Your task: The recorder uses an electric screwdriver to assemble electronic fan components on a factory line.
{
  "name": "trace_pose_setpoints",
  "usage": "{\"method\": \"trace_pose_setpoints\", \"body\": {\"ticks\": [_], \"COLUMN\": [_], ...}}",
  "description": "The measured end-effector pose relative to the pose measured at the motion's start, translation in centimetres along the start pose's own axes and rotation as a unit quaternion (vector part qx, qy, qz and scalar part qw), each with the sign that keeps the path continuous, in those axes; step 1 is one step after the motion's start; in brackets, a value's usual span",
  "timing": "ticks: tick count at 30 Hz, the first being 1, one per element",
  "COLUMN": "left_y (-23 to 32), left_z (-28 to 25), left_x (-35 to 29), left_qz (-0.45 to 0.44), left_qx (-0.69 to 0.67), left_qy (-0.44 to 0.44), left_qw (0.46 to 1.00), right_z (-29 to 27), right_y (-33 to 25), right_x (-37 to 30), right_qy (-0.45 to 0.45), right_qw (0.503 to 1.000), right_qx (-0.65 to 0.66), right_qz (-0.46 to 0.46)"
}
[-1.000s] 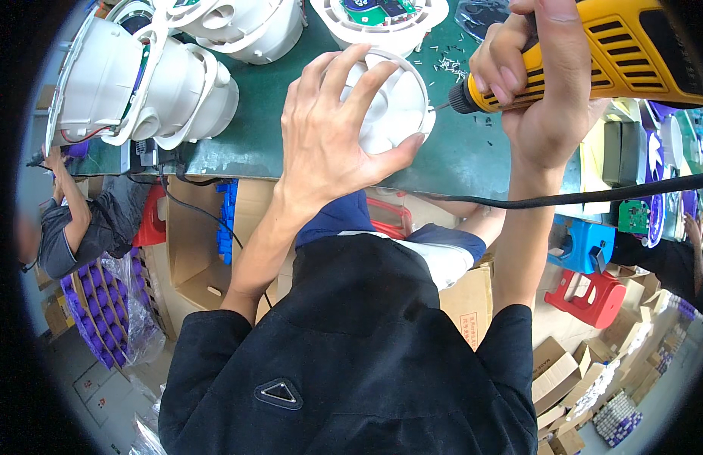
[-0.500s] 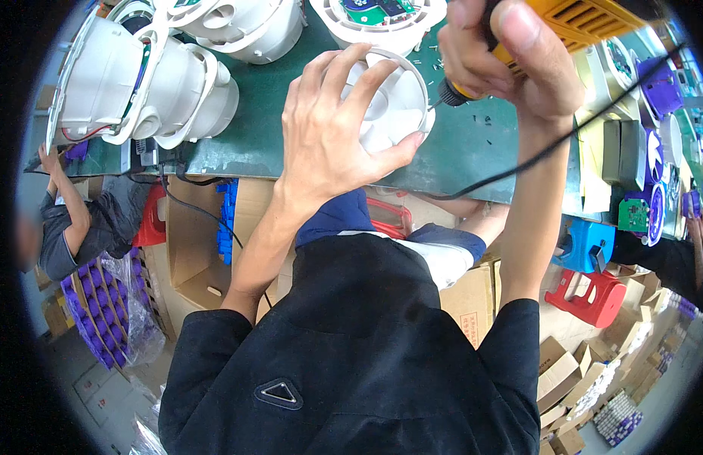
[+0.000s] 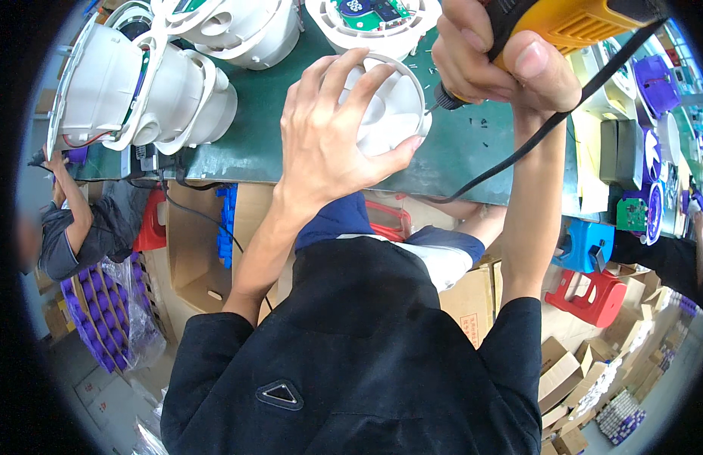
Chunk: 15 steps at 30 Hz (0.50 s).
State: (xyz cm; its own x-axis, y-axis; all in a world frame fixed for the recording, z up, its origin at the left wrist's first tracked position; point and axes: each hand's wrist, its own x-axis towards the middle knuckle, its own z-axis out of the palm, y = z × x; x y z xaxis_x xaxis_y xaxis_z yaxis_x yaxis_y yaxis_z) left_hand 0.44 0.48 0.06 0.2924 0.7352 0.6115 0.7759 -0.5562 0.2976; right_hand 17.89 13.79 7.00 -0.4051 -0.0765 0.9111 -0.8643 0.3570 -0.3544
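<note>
A round white plastic housing [image 3: 400, 102] with inner ribs lies on the green table in front of me. My left hand [image 3: 321, 125] grips it from the left, fingers spread over its top and thumb along its near rim. In my right hand [image 3: 510, 64] is a yellow and black electric screwdriver [image 3: 575, 26], held tilted with its black cord running down past my wrist. The black chuck [image 3: 447, 96] points at the housing's right edge, and the bit reaches that rim; whether it sits on a screw is too small to tell.
Several white housings [image 3: 177, 95] stand at the left. Another one [image 3: 374, 30] with a green circuit board is just beyond my hands. Small dark screws [image 3: 484, 123] lie on the table [image 3: 457, 167]. Grey boxes [image 3: 623, 152] and purple parts [image 3: 656, 83] line the right. A person [image 3: 71, 227] sits far left.
My right hand and the screwdriver have tilted and shifted slightly, and the cord now crosses closer to my wrist. The housing and my left hand have moved very slightly left.
</note>
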Motion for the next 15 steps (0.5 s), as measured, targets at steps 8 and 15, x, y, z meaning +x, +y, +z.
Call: {"method": "trace_pose_setpoints", "body": {"ticks": [8,15], "left_y": [-0.1,0.2], "left_z": [-0.2,-0.4], "left_x": [-0.1,-0.4], "left_qz": [-0.007,-0.022], "left_qx": [-0.008,-0.006], "left_qy": [-0.008,-0.001], "left_qw": [1.0,1.0], "right_z": [6.4,6.5], "right_y": [-6.2,-6.1], "right_x": [3.2,2.4], "right_qy": [0.449,0.524], "right_qw": [0.782,0.758], "right_qx": [-0.282,-0.306], "right_qz": [0.329,0.238]}}
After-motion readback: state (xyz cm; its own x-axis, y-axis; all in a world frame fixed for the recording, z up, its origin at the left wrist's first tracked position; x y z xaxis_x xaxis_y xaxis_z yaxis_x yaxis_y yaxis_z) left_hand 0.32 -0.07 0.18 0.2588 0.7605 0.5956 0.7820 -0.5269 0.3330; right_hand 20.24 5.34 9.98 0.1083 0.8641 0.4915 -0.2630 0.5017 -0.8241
